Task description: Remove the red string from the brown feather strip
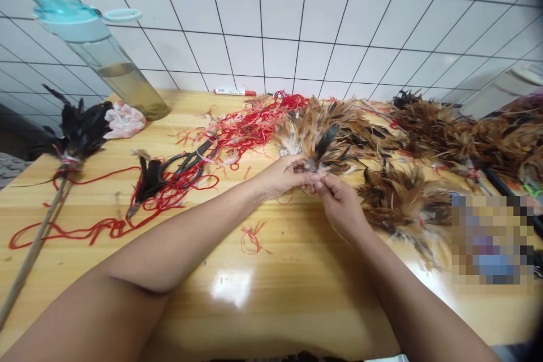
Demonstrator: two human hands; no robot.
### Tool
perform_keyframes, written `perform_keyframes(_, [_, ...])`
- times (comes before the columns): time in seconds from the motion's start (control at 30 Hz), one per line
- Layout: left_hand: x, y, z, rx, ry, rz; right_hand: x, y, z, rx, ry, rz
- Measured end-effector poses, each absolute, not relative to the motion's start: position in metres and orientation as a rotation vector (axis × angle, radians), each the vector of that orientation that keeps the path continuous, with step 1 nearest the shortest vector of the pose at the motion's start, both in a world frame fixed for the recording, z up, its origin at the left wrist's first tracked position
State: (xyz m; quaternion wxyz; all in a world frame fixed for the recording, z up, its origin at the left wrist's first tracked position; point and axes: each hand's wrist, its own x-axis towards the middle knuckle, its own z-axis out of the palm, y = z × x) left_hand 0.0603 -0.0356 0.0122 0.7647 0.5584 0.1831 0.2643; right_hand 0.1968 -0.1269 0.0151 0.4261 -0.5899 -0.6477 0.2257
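My left hand [292, 175] is closed round the base of a small bunch of feathers [326, 144], dark and brown, whose tips point up and away. Against it, my right hand [337, 192] pinches at the quill ends, its thumb and forefinger meeting the left fingertips. Whether a thread lies in that pinch is too small to tell. Directly behind the hands spreads a pile of brown feathers [360, 130]. Another brown feather bundle [407, 192], tied with red, lies to the right of my right hand. A small tangle of red thread [254, 237] rests on the table nearer me.
A heap of red string [254, 124] and black-handled scissors [186, 158] lie left of centre. A black feather duster [80, 130] on a stick and a water bottle [123, 79] stand at left. More feather bundles [487, 136] fill the right. A marker [235, 92] lies by the tiled wall.
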Motion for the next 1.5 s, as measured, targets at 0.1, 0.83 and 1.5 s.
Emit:
perform_keyframes(0.1, [0.059, -0.034, 0.013, 1.201, 0.415, 0.622, 0.197, -0.127, 0.013, -1.457, -1.593, 0.606])
perform_keyframes(0.83, [0.052, -0.028, 0.018, 1.101, 0.455, 0.414, 0.196, -0.124, 0.012, -1.262, -1.015, 1.365])
perform_keyframes(1.5, [0.049, -0.020, 0.018, 2.488, 0.678, 0.889, 0.212, -0.122, 0.022, -1.249, -0.924, 0.961])
